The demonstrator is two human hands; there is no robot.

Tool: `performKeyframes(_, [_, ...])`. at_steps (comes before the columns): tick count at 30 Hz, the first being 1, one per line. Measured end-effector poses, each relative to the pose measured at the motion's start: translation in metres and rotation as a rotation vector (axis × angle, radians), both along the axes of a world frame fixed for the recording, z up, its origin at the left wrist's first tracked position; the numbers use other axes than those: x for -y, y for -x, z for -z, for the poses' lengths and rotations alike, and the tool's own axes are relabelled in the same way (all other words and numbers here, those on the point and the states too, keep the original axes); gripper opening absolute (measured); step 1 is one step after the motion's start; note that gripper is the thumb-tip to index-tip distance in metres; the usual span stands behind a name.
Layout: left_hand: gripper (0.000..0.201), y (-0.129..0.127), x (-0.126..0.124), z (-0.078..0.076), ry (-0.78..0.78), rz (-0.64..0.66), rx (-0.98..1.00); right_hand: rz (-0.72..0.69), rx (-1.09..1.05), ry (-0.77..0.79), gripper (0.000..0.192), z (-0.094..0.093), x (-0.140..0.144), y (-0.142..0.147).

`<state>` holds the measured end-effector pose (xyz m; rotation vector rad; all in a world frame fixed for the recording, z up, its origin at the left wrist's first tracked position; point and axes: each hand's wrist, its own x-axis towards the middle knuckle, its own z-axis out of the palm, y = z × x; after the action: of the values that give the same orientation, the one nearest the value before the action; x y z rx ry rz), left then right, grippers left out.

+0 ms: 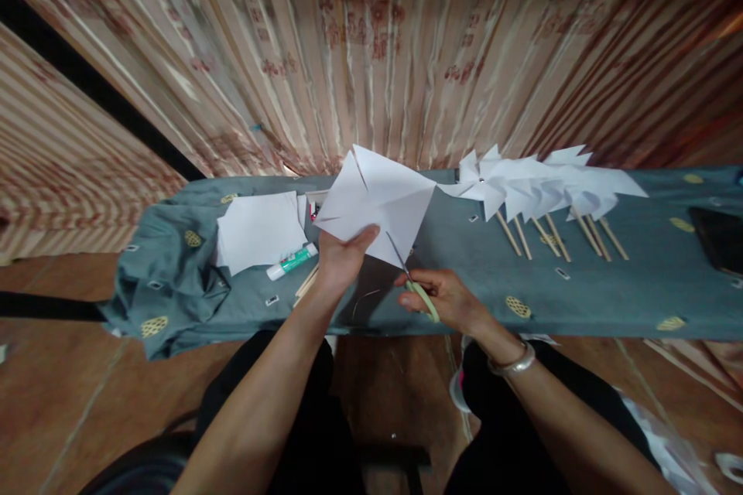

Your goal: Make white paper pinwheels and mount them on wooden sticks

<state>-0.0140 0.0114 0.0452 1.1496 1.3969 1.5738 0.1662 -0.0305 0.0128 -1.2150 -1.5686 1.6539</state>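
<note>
Dark-trousered knees sit nearest; above them the left hand pinches the creased white paper square over the counter edge while the right hand grips green-handled scissors, blades at its lower corner; cut along the crease, paper taut; grey-green patterned cloth covers the counter, finished white paper pinwheels on wooden sticks far right, striped curtain behind

paper pinwheels, glue stick, paper stack

dark object cut off at right edge, scissors handles hidden in right hand
</note>
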Motion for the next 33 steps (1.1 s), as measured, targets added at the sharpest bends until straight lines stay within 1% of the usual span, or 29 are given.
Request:
performKeyframes(4, [0.033, -0.004, 0.003, -0.001, 0.006, 0.028, 0.011, 0.001, 0.007, -0.028, 0.052, 0.001, 0.0, 0.0])
performKeyframes(8, [0.032, -0.003, 0.003, 0.001, 0.007, 0.046, 0.024, 0.014, 0.002, -0.01, 0.051, 0.001, 0.0, 0.0])
performKeyframes(14, [0.039, -0.001, 0.002, 0.005, -0.005, 0.045, 0.035, 0.04, -0.013, 0.016, 0.051, -0.002, -0.001, 0.002])
performKeyframes(19, [0.037, -0.002, 0.002, 0.008, 0.013, 0.043, 0.009, 0.051, -0.009, 0.007, 0.052, -0.002, -0.001, 0.003])
performKeyframes(25, [0.047, -0.004, 0.002, 0.014, 0.0, 0.048, 0.023, 0.074, -0.042, 0.015, 0.052, -0.003, 0.0, 0.005])
performKeyframes(29, [0.044, -0.004, 0.003, 0.012, 0.001, 0.05, 0.027, 0.087, -0.041, 0.0, 0.052, -0.003, 0.0, 0.005])
performKeyframes(33, [0.043, -0.004, 0.003, 0.01, 0.009, 0.037, 0.034, 0.107, -0.059, 0.044, 0.052, -0.001, 0.0, 0.007])
